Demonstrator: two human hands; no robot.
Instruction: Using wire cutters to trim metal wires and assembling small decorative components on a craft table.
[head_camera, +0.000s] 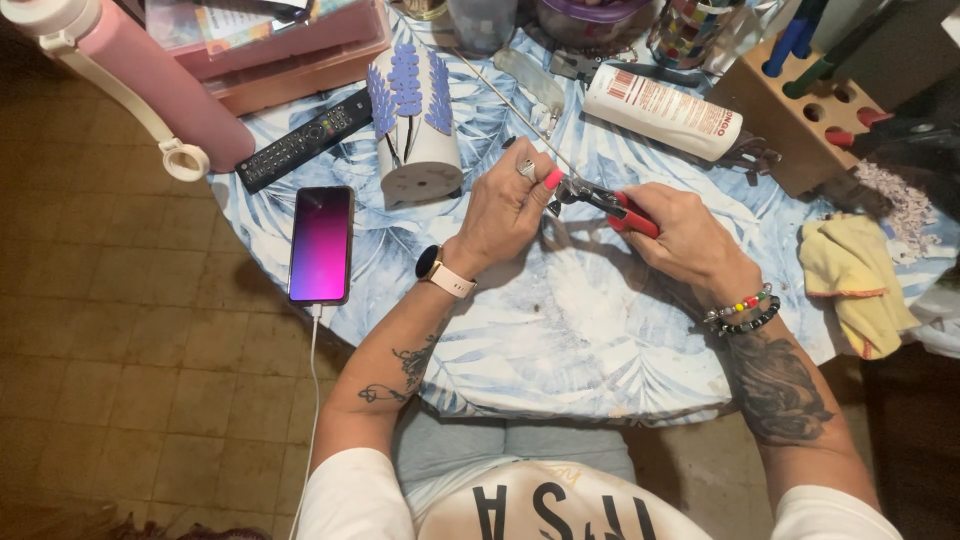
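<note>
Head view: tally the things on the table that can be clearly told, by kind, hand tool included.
Phone: 1
Remote control: 1
Pink bottle: 1
White tube: 1
Yellow cloth: 1
Wooden holder block: 1
Red-handled pliers, in right hand: 1
Total: 7
</note>
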